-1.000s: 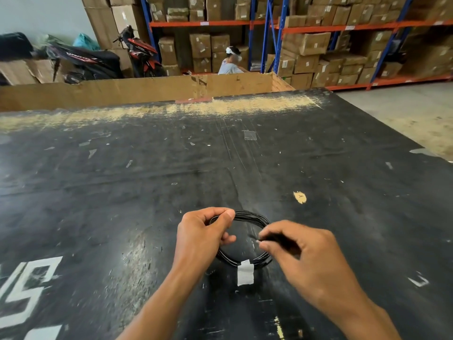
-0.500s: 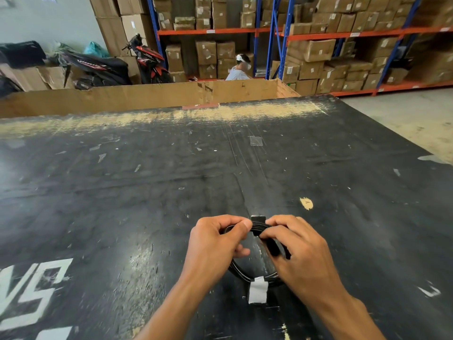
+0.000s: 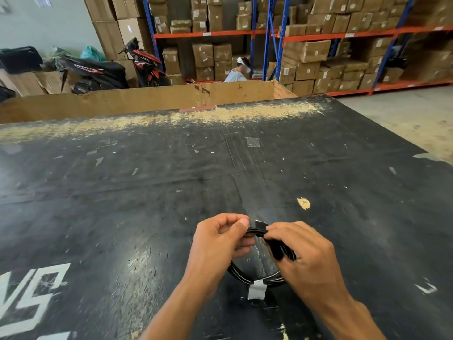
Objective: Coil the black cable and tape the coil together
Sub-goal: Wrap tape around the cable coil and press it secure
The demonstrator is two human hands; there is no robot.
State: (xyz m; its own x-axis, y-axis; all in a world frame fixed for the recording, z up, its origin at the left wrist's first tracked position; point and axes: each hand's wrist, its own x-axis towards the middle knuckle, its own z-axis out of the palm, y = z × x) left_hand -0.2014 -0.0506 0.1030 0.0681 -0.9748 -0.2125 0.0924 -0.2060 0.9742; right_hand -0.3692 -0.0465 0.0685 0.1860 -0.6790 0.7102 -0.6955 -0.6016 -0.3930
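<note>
A small coil of black cable (image 3: 239, 274) is held just above the black table (image 3: 147, 204). A strip of white tape (image 3: 256, 290) wraps its near side. My left hand (image 3: 218, 246) pinches the coil's far-left part between thumb and forefinger. My right hand (image 3: 304, 256) grips the coil's right side and presses a piece of black tape (image 3: 261, 225) onto the top of the coil. Much of the coil's right half is hidden under my right fingers.
A low plywood wall (image 3: 147, 100) runs along the table's far edge. Behind it are two parked scooters (image 3: 98, 69), a seated person (image 3: 237, 71) and shelves of cardboard boxes (image 3: 318, 50). The table's right edge drops to a concrete floor (image 3: 404, 119).
My right hand moved from the coil's right side up to its top, bringing a piece of black tape there. The left hand kept its pinch on the coil.
</note>
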